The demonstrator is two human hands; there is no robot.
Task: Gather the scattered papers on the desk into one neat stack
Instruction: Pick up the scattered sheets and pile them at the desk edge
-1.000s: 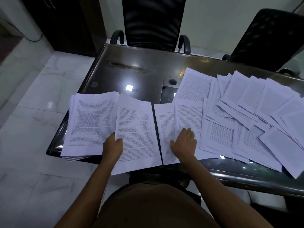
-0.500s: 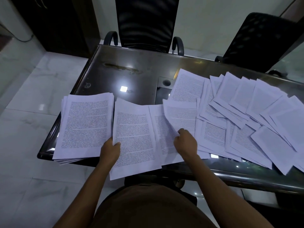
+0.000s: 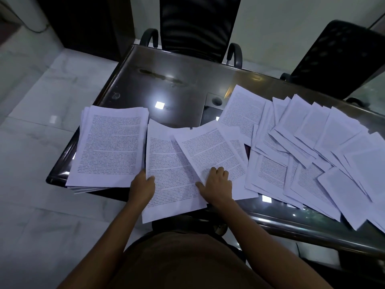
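Note:
A thick stack of printed papers (image 3: 110,147) lies at the desk's left front corner. Beside it, a printed sheet (image 3: 166,176) overhangs the front edge, and my left hand (image 3: 142,187) grips its left edge. A tilted sheet (image 3: 210,151) lies partly over that one, with my right hand (image 3: 217,184) resting flat on its lower end, thumb spread to the left. Several scattered papers (image 3: 312,155) overlap across the right half of the dark glass desk (image 3: 166,86).
Two black office chairs stand behind the desk, one at the middle (image 3: 198,24) and one at the right (image 3: 341,59). A cable grommet (image 3: 216,101) sits in the desk top. White marble floor (image 3: 41,101) lies to the left.
My right hand has dragged a sheet from the right spread leftward until it lies tilted over the middle sheet. My left hand kept its hold on the middle sheet's edge.

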